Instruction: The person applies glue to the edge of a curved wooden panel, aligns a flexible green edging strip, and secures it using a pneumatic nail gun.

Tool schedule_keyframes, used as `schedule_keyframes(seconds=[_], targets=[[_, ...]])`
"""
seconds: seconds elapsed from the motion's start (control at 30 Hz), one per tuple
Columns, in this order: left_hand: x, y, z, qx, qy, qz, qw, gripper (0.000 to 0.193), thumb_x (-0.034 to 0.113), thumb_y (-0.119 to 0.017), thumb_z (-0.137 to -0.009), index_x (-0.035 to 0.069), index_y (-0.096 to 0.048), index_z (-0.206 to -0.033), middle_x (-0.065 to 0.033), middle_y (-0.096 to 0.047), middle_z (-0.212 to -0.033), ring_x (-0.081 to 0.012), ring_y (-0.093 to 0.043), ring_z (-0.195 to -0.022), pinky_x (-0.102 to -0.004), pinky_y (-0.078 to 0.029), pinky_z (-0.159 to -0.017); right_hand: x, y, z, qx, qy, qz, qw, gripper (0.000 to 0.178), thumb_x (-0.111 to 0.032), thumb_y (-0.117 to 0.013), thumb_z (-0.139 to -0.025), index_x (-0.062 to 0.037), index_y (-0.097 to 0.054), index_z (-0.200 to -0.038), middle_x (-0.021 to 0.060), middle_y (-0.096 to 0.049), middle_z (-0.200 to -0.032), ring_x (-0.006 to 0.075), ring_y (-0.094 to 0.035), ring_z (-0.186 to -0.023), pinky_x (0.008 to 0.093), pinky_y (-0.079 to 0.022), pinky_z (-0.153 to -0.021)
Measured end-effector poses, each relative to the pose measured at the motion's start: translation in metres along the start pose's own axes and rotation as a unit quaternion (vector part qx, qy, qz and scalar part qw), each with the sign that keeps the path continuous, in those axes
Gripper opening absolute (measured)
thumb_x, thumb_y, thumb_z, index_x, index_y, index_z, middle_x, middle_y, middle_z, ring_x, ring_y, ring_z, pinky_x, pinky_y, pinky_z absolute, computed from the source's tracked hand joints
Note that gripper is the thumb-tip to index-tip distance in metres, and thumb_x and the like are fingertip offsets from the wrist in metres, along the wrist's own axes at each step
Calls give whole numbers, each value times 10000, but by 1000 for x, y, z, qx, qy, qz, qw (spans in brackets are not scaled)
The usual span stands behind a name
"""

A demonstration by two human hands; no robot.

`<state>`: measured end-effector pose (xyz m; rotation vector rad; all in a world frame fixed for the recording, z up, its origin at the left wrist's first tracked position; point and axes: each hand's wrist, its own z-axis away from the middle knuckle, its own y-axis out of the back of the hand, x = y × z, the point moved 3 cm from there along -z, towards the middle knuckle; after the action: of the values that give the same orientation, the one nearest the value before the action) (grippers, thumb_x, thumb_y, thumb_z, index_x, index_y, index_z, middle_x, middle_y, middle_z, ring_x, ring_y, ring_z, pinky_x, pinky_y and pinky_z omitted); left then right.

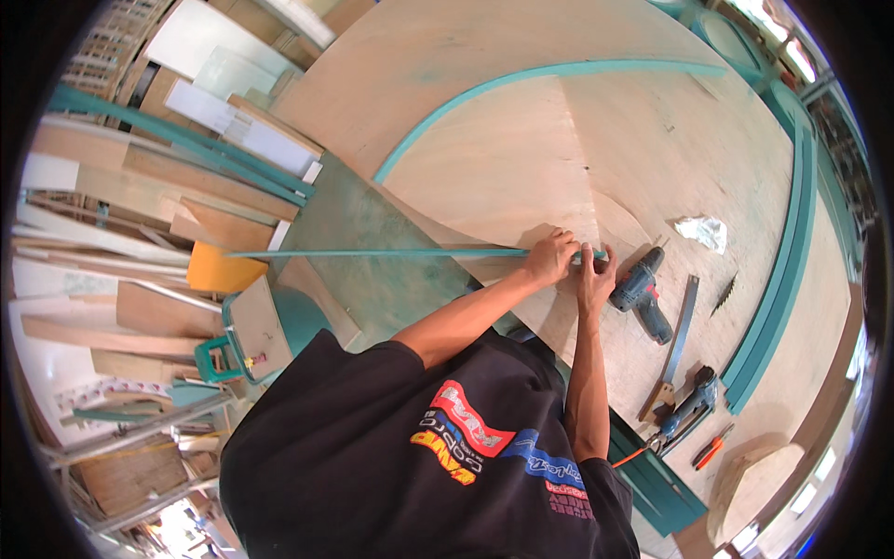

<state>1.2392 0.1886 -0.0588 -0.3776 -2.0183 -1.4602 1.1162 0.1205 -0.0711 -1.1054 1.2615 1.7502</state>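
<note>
A long, narrow teal strip (391,252) runs from the left, past the edge of the wooden worktop, to my two hands. Near its right end my left hand (551,257) is closed over it, fingers bent down onto the strip. Close beside it, my right hand (596,269) pinches the strip's tip between thumb and fingers. The exact grip under the fingers is partly hidden. Just right of my right hand lies a dark cordless drill (641,294). Beyond my hands, a curved teal strip (484,88) rests on the pale board.
On the right lie a handsaw (678,340), a drill bit (724,293), crumpled clear plastic (702,233), an air nailer (691,406) with an orange hose, and orange-handled pliers (712,447). Long teal boards (775,279) line the right side. Stacked wood (140,242) fills the left.
</note>
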Motion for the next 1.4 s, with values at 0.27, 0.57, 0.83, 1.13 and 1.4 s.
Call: schedule_keyframes(seconds=[0.27,0.57,0.83,1.13,1.4], targets=[[-11,64,38,128,36,40,990,302,155,-732,-845,28,-670,-1111,-163,-629,-1196,-379,-571,-1166,-495,-434,-1026,-9,-8,7,-5,33,115,993,592,-490,-702,-937,42,-667,-1195,168,-730,-847,236,-696,-763,367,-544,-742],[-333,276,312,392,703,-67,589,1177,743,-579,-873,-39,-83,-1599,-296,-165,-1630,-517,-237,-1457,-676,-266,-1121,24,2,30,24,24,88,996,480,-440,-725,-938,24,-706,-1057,154,-724,-807,251,-701,-761,380,-543,-737],[-375,274,261,445,562,394,575,765,465,-684,-916,-33,-374,-1408,-191,-579,-1263,-326,-654,-1002,-432,-548,-780,35,26,49,52,-22,123,991,489,-407,-718,-960,63,-678,-1090,109,-725,-793,164,-683,-718,307,-533,-673],[-273,235,223,398,564,252,679,322,164,-473,-995,-90,-469,-1193,-207,-634,-1114,-294,-714,-887,-440,-490,-675,96,141,108,83,-151,-21,985,455,-257,-718,-973,91,-601,-1242,147,-700,-906,183,-713,-752,306,-612,-681],[-229,186,217,322,603,296,667,379,114,-492,-989,-120,-391,-1270,-234,-606,-1175,-316,-722,-940,-428,-543,-729,107,187,75,127,-151,-137,971,442,-245,-681,-998,47,-542,-1299,107,-677,-880,163,-696,-681,294,-592,-587]])
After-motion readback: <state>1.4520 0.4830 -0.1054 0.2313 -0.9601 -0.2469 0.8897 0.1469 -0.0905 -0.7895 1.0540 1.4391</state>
